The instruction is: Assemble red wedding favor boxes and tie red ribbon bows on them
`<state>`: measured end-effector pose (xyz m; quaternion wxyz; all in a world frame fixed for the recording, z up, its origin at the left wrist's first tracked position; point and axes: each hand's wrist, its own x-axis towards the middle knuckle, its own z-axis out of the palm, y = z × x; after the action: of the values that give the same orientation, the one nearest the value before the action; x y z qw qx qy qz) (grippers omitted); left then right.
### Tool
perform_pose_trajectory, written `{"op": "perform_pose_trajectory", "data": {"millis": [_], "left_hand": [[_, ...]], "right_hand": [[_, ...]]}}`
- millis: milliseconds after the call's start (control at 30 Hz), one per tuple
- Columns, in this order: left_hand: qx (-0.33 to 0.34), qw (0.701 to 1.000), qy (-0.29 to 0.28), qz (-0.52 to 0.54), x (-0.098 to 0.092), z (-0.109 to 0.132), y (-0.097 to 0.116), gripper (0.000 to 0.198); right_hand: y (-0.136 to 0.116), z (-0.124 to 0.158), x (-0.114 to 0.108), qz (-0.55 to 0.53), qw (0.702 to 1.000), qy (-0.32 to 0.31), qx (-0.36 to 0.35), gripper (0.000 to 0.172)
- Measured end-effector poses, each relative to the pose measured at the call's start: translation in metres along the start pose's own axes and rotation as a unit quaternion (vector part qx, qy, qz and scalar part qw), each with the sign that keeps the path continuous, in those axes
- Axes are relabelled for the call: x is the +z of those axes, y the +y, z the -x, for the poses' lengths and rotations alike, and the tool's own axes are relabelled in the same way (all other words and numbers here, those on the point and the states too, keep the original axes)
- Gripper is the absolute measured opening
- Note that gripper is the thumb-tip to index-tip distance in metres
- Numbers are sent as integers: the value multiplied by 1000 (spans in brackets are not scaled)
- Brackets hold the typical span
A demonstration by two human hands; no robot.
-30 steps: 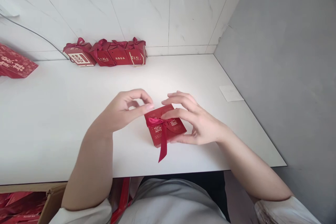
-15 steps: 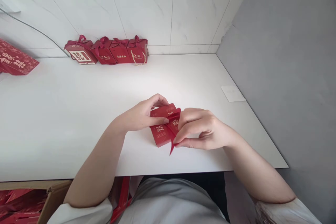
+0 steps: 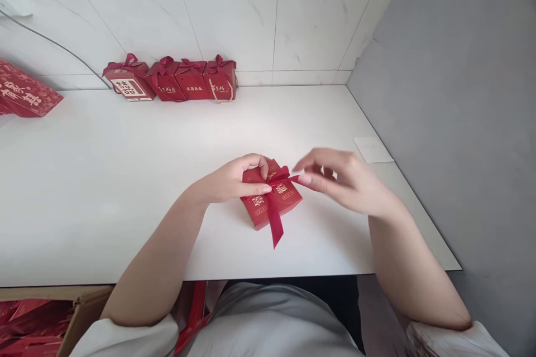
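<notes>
On the white table, close in front of me, lies a red gift box (image 3: 291,195) printed with pale lettering. A red ribbon (image 3: 274,220) is bound around it, with a bow at the top and one tail hanging over the front side. My left hand (image 3: 234,179) curls over the box's left part, its thumb and forefinger pinching the ribbon at the bow. To the right of the box, my right hand (image 3: 335,178) pinches another stretch of ribbon between thumb and fingers and draws it sideways; this hand is slightly blurred.
Several red boxes with bows (image 3: 192,81) stand in a row against the tiled wall. A larger red package (image 3: 31,92) lies at the far left. A white paper (image 3: 373,149) rests by the grey partition (image 3: 460,111). Below the table's left edge sits a cardboard carton (image 3: 90,307) of red packaging.
My right hand has let go of the front ribbon tail and moved up and right, now pinching ribbon beside the bow. The tail hangs loose. My left hand stays at the bow.
</notes>
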<state>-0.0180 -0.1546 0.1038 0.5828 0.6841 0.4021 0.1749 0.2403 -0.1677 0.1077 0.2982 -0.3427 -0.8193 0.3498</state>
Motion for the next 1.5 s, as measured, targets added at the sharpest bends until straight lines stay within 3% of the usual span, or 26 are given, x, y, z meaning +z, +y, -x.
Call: {"op": "perform_pose_trajectory", "data": {"millis": [67,133,200,333,467,567,700,833,967,1100,1167,1267,1333,1500], "left_hand": [[-20,1000,-14,14,-1,0,1,25],[-29,999,-20,24,-1,1,3,26],[-30,999,-20,31,-1,1,4,26],[-26,999,-19,39,-1,0,1,26],[-30,998,-15,50,0,-1,-2,25],[-43,998,-6,48,1,-1,-2,25],[-49,998,-6,41,0,0,0,24],[-54,997,-13,47,1,0,1,24],[-45,998,24,32,4,-2,-1,33],[-30,999,28,19,5,-4,-5,38],[-26,999,20,18,5,-5,-5,37],[-23,999,16,17,4,-5,-5,36],[-21,999,13,23,4,-4,-4,36],[-20,1000,19,-8,4,-4,-3,31]], "right_hand": [[13,-6,-5,25,993,13,112,35],[24,-10,-7,-6,984,-63,168,48],[28,-10,-6,-68,974,-139,168,51],[18,-6,-8,-169,955,-192,151,40],[3,-1,-4,-240,913,-291,156,34],[-3,-1,6,-219,895,-357,154,30],[-5,-2,18,-140,898,-393,139,31],[-7,-3,24,-66,916,-376,120,29],[-7,-1,20,-23,928,-357,105,29],[-1,1,3,-113,912,-370,138,35],[3,0,-3,-171,932,-279,156,37],[10,-6,-1,-173,975,-19,137,34],[13,-11,7,-139,982,51,115,30],[17,-15,21,-167,981,-40,94,24]]}}
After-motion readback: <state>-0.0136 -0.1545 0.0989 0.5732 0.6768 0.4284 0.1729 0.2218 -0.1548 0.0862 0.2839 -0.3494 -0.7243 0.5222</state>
